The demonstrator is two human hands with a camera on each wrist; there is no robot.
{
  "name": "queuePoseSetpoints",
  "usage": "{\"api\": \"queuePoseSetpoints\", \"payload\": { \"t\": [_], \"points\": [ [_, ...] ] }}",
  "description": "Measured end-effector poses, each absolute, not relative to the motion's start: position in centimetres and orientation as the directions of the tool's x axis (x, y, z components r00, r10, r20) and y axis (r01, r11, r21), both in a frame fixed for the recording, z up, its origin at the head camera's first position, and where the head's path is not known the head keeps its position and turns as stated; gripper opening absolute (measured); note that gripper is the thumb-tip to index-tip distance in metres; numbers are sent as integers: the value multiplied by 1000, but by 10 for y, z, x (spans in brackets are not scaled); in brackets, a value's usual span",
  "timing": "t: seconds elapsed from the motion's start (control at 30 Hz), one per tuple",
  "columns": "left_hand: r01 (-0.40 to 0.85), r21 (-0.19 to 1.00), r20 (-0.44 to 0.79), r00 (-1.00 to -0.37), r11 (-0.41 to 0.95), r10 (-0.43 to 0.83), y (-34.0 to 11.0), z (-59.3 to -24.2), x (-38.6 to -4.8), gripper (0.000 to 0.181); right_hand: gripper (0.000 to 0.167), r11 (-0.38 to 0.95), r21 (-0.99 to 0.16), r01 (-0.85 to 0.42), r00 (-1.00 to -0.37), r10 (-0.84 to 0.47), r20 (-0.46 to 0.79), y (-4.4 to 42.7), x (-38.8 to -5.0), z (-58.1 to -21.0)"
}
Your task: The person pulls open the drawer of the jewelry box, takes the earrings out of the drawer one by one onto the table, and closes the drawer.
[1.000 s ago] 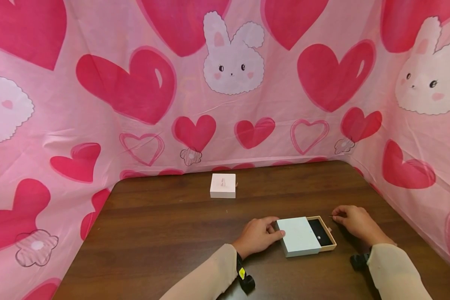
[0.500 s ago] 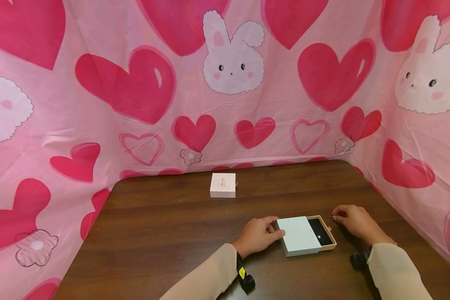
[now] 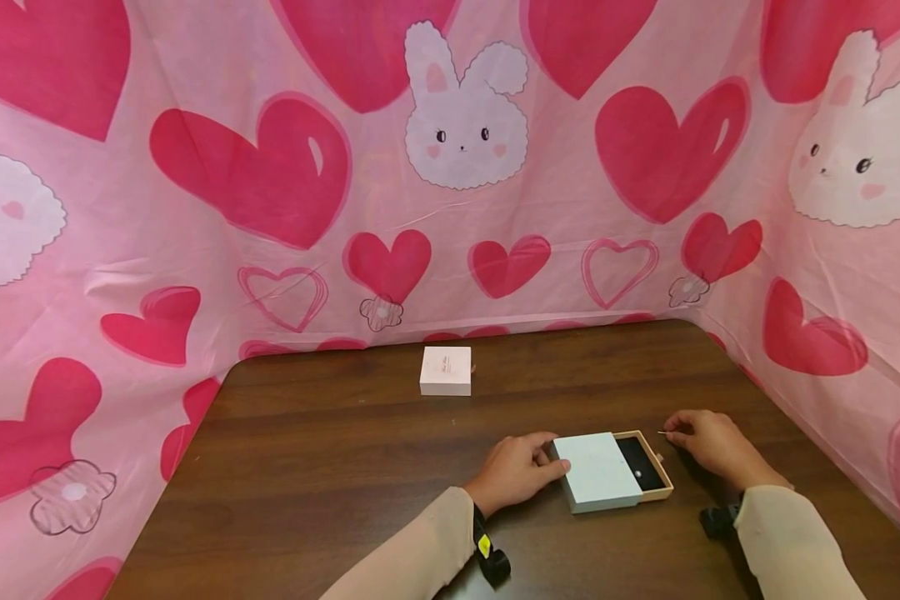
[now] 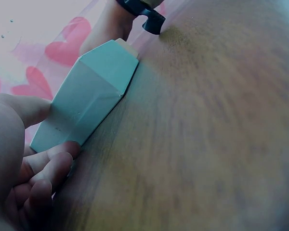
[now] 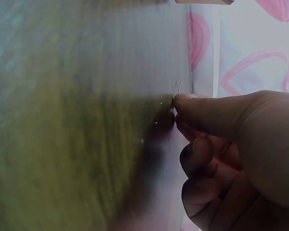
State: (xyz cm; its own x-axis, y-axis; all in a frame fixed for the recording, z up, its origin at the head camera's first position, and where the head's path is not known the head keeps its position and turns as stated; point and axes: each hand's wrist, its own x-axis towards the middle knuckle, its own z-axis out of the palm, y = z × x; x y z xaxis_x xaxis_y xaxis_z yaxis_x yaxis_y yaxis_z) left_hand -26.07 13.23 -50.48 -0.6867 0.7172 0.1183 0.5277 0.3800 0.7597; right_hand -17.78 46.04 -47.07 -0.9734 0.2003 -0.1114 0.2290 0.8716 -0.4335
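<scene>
A pale blue drawer-style jewelry box [image 3: 598,471] lies on the table, its tray [image 3: 663,477] pulled partway out to the right. On the tray's black lining [image 3: 637,454] sits a small shiny white bead-like piece [image 3: 638,474]. My left hand [image 3: 512,475] grips the box's left end, thumb [image 4: 36,109] on one side and fingers on the other in the left wrist view. To the right of the tray, my right hand [image 3: 711,443] pinches a thin silvery wire-like piece [image 5: 177,87] between thumb and forefinger. Most of that piece is hidden by the fingertips.
Farther back on the brown wooden table [image 3: 330,467] stands a small white box [image 3: 446,372] with printed lettering and a small tab at its right side. A pink cloth [image 3: 390,167] with hearts and rabbits hangs behind and beside the table.
Slightly more of the thin piece shows at my right fingertips in the head view. The left hand and both boxes keep their places.
</scene>
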Motion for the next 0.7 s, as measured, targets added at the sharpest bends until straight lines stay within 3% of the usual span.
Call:
{"api": "queuePoseSetpoints", "payload": {
  "t": [0.7],
  "points": [
    [528, 764, 122, -684, 372, 719, 131, -504, -259, 52, 11, 881, -429, 199, -980, 187, -72, 460, -177, -472]
  ]
}}
